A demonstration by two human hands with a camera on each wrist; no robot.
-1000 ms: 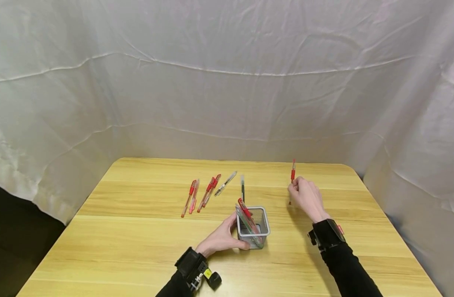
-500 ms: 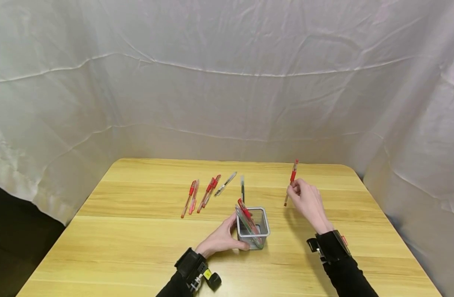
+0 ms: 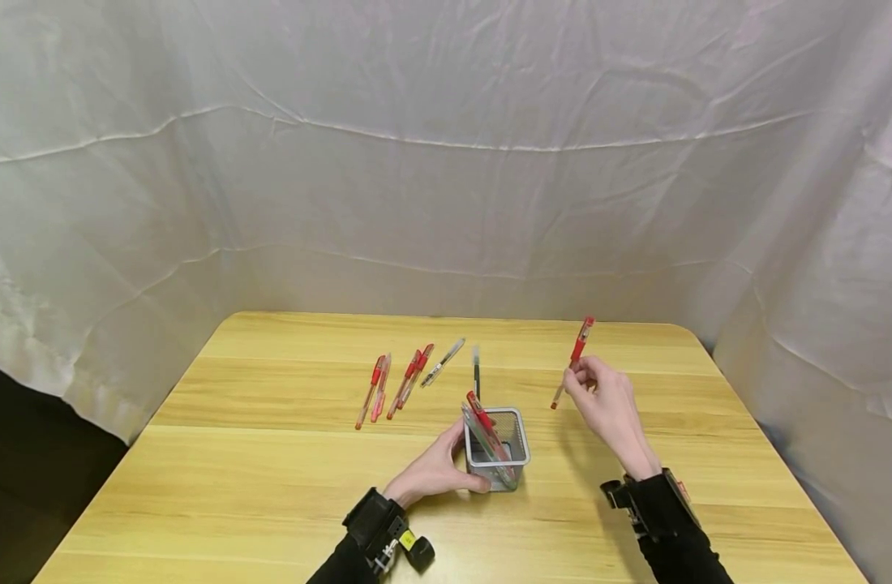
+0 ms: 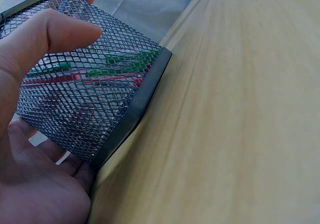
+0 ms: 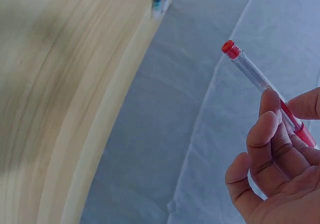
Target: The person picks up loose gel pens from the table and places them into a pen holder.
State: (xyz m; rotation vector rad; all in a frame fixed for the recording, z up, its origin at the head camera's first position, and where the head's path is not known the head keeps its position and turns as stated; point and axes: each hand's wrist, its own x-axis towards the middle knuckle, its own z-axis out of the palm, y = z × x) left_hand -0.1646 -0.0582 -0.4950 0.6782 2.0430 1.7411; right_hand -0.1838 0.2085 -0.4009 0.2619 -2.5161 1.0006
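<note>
A square silver-grey mesh pen holder stands on the table, and my left hand grips its left side. In the left wrist view the thumb lies across the mesh, with the other fingers partly hidden around it. Red and green pens lean inside the holder. To its right, above the table, my right hand pinches a clear-barrelled red pen between thumb and fingertips. That pen slants, its red cap end up and away; the right wrist view shows the red lower end poking out past the fingers.
Left of the holder lie several red pens. A clear pen with dark markings rests beside them. Behind the holder lies a dark pen. Pale cloth hangs past the table's far edge.
My right hand has drawn the red pen slightly nearer, and the pen has tilted, its top leaning right and its lower end swinging left. My left hand and the holder stay put.
</note>
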